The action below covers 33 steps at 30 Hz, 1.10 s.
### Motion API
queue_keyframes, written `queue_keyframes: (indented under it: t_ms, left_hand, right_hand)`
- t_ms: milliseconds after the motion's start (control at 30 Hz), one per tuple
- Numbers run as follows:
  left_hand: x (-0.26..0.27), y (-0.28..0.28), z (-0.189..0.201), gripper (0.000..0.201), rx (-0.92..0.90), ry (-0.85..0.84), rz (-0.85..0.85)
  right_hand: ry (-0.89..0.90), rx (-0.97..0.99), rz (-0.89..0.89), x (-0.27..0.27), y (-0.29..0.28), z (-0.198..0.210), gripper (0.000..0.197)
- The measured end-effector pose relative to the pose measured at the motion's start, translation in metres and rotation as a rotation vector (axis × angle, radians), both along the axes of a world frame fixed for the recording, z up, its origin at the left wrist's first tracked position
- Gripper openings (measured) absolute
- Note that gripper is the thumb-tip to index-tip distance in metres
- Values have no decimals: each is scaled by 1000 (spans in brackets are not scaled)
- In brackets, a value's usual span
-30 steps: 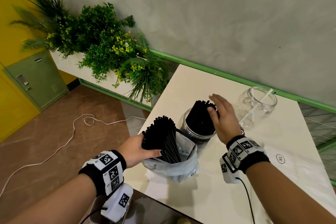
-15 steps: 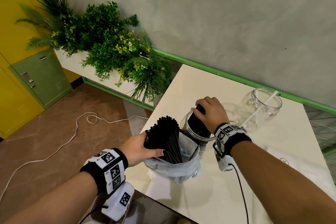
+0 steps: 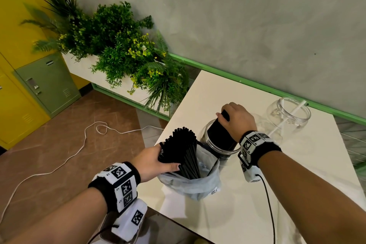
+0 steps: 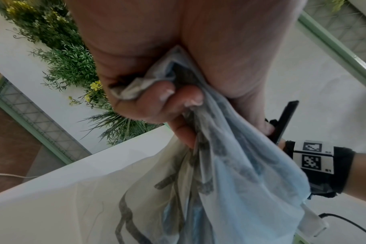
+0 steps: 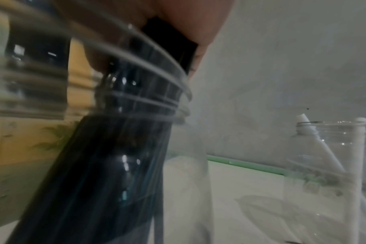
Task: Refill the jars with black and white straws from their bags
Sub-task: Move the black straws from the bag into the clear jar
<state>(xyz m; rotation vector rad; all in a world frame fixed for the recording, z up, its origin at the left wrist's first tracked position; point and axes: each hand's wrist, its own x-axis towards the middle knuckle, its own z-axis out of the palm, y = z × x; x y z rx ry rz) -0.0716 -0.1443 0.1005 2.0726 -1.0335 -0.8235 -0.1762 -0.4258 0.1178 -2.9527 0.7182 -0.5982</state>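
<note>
A clear jar point(image 3: 213, 145) stands mid-table, holding a thick bundle of black straws point(image 3: 219, 134). My right hand point(image 3: 234, 119) grips the top of that bundle; the right wrist view shows the straws point(image 5: 115, 165) through the jar wall point(image 5: 153, 102). My left hand point(image 3: 156, 161) holds a second bundle of black straws point(image 3: 184, 151) together with the rim of a pale plastic bag point(image 3: 194, 184), whose crumpled film point(image 4: 230, 165) is clamped under my fingers point(image 4: 163, 97). A second clear jar point(image 3: 289, 115) at the back right holds two white straws point(image 5: 357, 165).
The white table point(image 3: 247, 214) ends just left of the bag; beyond it lie a brown floor and a white cable point(image 3: 79, 150). A planter of green plants point(image 3: 122, 53) stands by the table's far-left corner. A green rail point(image 3: 257, 85) and grey wall back the table.
My right hand closed over the top of the straws in the jar, which now stand more upright. My left hand and the bag stayed put.
</note>
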Motion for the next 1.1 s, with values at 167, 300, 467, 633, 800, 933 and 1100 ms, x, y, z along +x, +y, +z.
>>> queue_keyframes:
  t_ms: [167,300,467,633,800,933,1100]
  left_hand:
    - [1,1,0,85,-4,7,-18]
    - [2,1,0,103,-14,2,-32]
    - [1,0,1,71,17,2,-5]
    - [-3,-2,2,92,-2,15,40]
    - [-2,-4,-6,102,-13,49,61]
    - [-6,-3,0,82,-55,296,0]
    - [-2,0,-7,73,34,49,-139]
  right_hand:
    - [-36,-103,87,3,-5,3,21]
    - [130,-56,14,-1,-6,8,35]
    - [-272,143,141,-20,39,33,44]
    - [-195,544,368,-57,129,10,83]
    - [-104,372,143,-59,155,-34,104]
    - [-102,493,73,-57,153,-41,111]
    - [-58,489,36,-60,148,-49,109]
